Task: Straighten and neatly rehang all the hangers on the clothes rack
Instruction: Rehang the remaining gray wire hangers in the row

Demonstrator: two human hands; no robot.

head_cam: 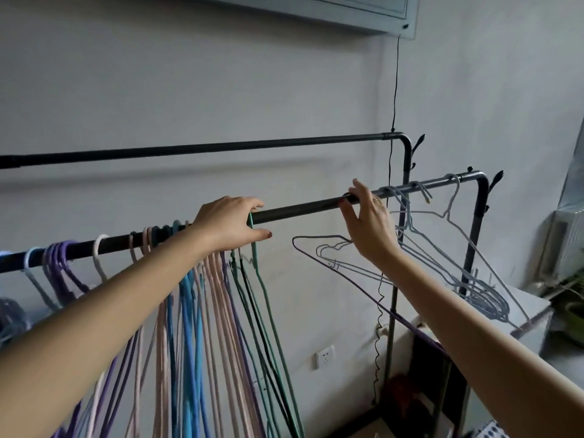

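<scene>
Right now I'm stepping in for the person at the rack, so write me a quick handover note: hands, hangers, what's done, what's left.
Left hand: rests on the front rail, fingers at the green hanger ending the neat coloured hangers.
Right hand: thumb and fingers at the rail over the hook of a purple hanger; whether its grip has closed is unclear.
Done: coloured hangers packed on the left.
Left: the light blue wire hangers hang tangled and askew near the right end. The back rail holds none.

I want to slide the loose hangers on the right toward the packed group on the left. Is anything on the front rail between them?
Only the hands: the right hand touches the black front rail, the left hand rests at the green wire hanger. Otherwise that stretch looks bare.
</scene>
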